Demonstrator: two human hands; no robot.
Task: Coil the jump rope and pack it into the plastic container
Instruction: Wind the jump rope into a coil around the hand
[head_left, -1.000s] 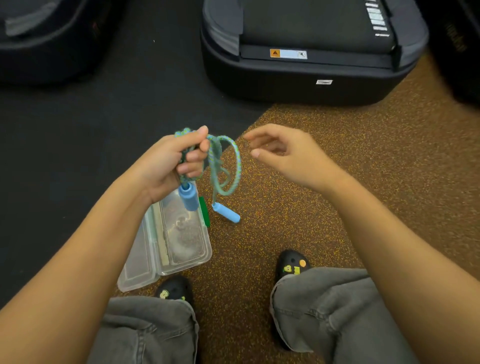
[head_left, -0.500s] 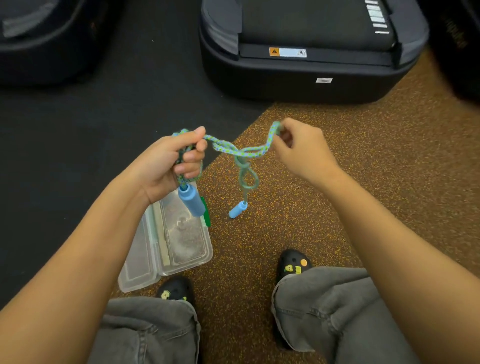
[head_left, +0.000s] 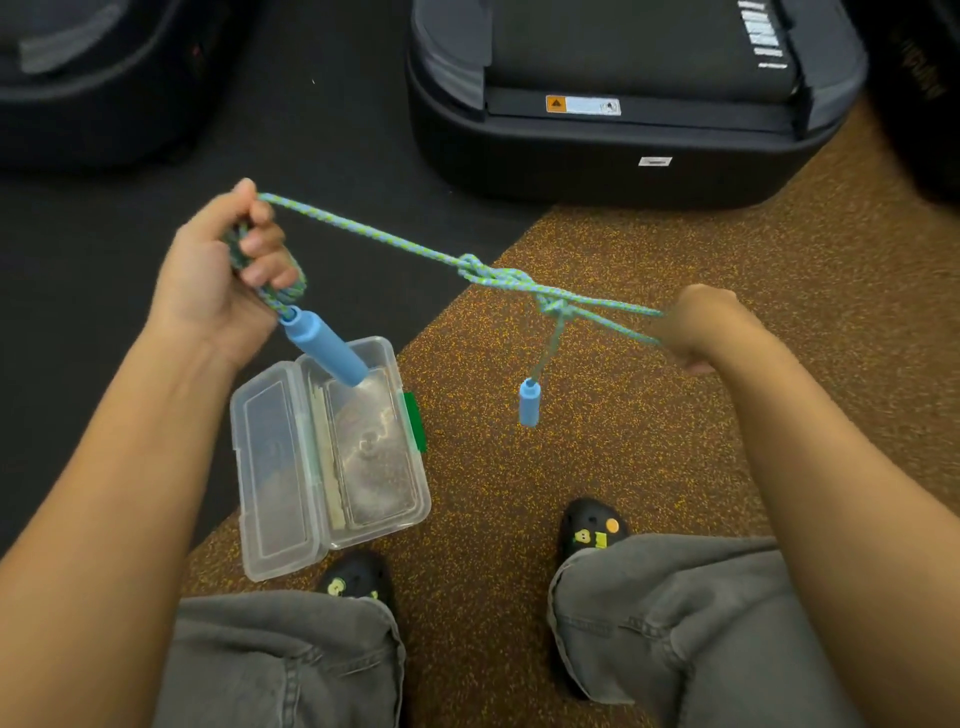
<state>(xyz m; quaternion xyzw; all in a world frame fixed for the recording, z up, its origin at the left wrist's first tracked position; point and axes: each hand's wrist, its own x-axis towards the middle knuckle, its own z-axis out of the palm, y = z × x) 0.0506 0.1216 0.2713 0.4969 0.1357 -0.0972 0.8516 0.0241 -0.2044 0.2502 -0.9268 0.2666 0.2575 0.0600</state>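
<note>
A blue-green braided jump rope (head_left: 395, 240) stretches taut between my two hands, with a loose knot (head_left: 506, 280) near its middle. My left hand (head_left: 218, 270) grips a bundle of rope loops, and one blue handle (head_left: 327, 347) hangs below it over the container. My right hand (head_left: 701, 327) holds the rope's other strands in a closed fist. The second blue handle (head_left: 529, 402) dangles from the knot above the floor. The clear plastic container (head_left: 270, 519) lies open on the floor below my left hand, lid to the left, with a green latch (head_left: 414, 420).
A large black padded case (head_left: 623, 93) stands on the floor ahead. Another dark case (head_left: 88, 78) is at far left. My knees in grey trousers and black clogs (head_left: 592, 530) are at the bottom. The floor is black mat on the left, speckled brown on the right.
My right hand took hold of the rope and pulled it away to the right and down, drawing the loose loops into a long taut line with a knot. The second handle now dangles further right.
</note>
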